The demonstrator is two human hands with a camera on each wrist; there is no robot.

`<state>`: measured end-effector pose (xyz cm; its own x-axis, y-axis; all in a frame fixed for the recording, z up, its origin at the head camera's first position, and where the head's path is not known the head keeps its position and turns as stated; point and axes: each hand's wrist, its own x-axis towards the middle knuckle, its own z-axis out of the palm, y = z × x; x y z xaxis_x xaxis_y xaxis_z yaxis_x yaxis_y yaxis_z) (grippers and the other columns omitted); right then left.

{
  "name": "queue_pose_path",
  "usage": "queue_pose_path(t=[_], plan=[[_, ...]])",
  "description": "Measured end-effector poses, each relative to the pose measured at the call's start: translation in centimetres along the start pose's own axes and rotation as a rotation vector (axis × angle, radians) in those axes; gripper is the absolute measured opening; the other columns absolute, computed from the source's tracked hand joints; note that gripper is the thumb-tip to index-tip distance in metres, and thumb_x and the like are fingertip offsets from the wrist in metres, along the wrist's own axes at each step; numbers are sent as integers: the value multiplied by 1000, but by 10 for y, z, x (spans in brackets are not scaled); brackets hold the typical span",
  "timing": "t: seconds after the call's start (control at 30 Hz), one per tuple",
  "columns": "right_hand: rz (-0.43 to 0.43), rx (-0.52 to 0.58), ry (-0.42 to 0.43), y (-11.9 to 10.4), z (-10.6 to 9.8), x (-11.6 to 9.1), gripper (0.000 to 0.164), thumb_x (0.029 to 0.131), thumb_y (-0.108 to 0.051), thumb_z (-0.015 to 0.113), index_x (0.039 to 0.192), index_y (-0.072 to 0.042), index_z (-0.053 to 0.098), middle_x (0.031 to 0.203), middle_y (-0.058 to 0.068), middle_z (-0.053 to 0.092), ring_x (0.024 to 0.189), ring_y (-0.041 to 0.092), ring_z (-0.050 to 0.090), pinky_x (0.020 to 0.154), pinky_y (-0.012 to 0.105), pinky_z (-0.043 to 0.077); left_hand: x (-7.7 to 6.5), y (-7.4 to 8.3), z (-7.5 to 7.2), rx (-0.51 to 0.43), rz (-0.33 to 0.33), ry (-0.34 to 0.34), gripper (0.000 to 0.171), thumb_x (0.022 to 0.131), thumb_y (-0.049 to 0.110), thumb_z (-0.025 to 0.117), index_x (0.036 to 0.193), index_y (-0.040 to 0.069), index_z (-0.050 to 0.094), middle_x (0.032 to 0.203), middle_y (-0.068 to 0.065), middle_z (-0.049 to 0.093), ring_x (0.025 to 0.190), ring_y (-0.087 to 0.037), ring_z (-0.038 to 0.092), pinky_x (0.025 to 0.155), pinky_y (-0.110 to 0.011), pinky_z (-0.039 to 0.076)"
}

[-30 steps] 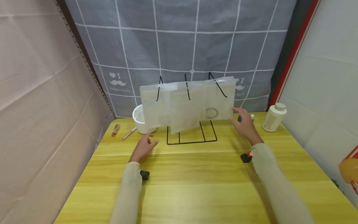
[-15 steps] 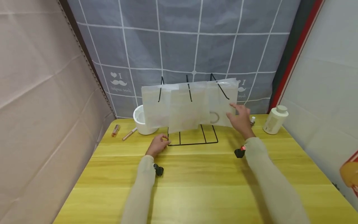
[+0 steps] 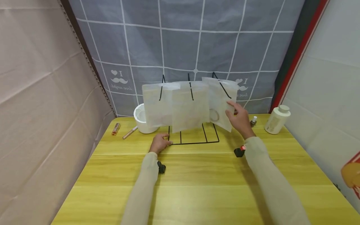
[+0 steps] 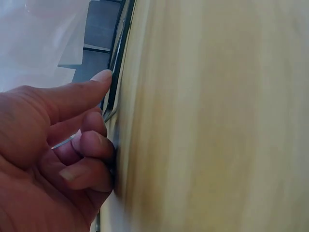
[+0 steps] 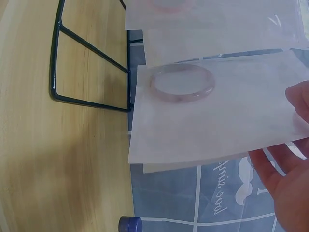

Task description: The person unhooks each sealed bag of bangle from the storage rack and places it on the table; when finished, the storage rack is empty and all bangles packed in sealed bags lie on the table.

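A black wire display rack (image 3: 194, 143) stands on the wooden table with several hooks at its top. From these hang three translucent white bags in a row: a left bag (image 3: 154, 107), a middle bag (image 3: 189, 114) and a right bag (image 3: 219, 101). Through the right bag shows a pale bangle (image 5: 181, 98). My right hand (image 3: 240, 121) pinches that bag's right edge, thumb on the front and fingers behind. At the rack's front left corner, my left hand (image 3: 159, 143) grips the base wire between thumb and curled fingers.
Left of the rack stands a white round container (image 3: 146, 127), with a brown-and-white stick (image 3: 130, 132) and a small reddish tube (image 3: 116, 129) beside it. A white bottle (image 3: 277, 120) and a small white-capped bottle (image 3: 253, 122) stand at the right. A grey checked cloth (image 3: 180, 47) hangs behind.
My left hand has moved right from the open table to the rack's front left corner. My right hand has taken the right bag's edge, and the bag now hangs tilted, its lower right corner lower.
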<state>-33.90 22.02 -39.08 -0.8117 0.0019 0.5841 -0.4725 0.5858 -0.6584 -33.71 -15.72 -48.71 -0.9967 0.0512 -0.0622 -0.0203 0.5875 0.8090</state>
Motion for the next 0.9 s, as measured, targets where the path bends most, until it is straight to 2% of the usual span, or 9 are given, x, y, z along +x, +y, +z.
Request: queue_pose_path(t=[0.1, 0.17, 0.37, 0.5, 0.63, 0.7, 0.8, 0.9], plan=[[6, 12, -7, -1, 0, 0, 46, 99, -12, 64, 144, -8, 57, 144, 19, 55, 110, 36, 57, 89, 49, 48, 0, 1, 0, 29, 4, 11, 47, 87, 14, 80, 131, 4, 68, 119, -15, 72, 74, -17, 61, 73, -31, 50], [2, 8, -9, -2, 0, 0, 47, 99, -12, 64, 145, -8, 56, 146, 18, 54, 113, 36, 57, 89, 49, 47, -1, 2, 0, 40, 5, 16, 45, 87, 15, 81, 129, 5, 70, 132, -15, 66, 87, -20, 62, 83, -34, 50], [-9, 8, -23, -7, -1, -1, 48, 98, -9, 64, 146, -7, 55, 145, 19, 54, 116, 37, 57, 89, 51, 48, -3, 2, 1, 40, -2, 31, 43, 86, 17, 81, 126, 6, 72, 135, -13, 64, 121, -28, 58, 98, -41, 47], [-16, 12, -32, -10, -3, -3, 48, 98, -8, 63, 146, -6, 54, 146, 20, 53, 124, 38, 54, 90, 52, 49, -4, 2, 1, 45, -9, 48, 41, 86, 18, 82, 124, 6, 72, 132, -12, 66, 131, -31, 54, 104, -43, 46], [-23, 6, -21, -9, -6, -7, 48, 98, -7, 63, 145, -6, 55, 147, 19, 53, 131, 38, 51, 88, 50, 51, -4, 3, 2, 28, -10, 52, 41, 85, 17, 82, 123, 5, 73, 131, -12, 67, 130, -31, 55, 103, -41, 47], [-25, 7, -17, -8, -8, -10, 48, 98, -7, 64, 145, -7, 56, 147, 18, 53, 132, 37, 51, 86, 43, 52, -5, 3, 2, 27, -14, 52, 41, 85, 17, 82, 123, 5, 73, 130, -12, 67, 123, -29, 59, 97, -38, 48], [-29, 23, -19, -7, -11, -17, 48, 98, -8, 64, 145, -8, 56, 146, 17, 54, 128, 35, 54, 82, 26, 49, -6, 5, 2, 21, -28, 47, 40, 86, 17, 82, 123, 6, 73, 129, -12, 68, 102, -22, 62, 81, -31, 48], [-46, 37, -15, -6, -14, -24, 47, 98, -8, 64, 144, -7, 57, 143, 18, 56, 116, 31, 57, 76, 14, 43, -7, 5, 1, -6, -47, 35, 40, 86, 15, 81, 124, 6, 72, 127, -12, 69, 73, -14, 58, 64, -26, 45]])
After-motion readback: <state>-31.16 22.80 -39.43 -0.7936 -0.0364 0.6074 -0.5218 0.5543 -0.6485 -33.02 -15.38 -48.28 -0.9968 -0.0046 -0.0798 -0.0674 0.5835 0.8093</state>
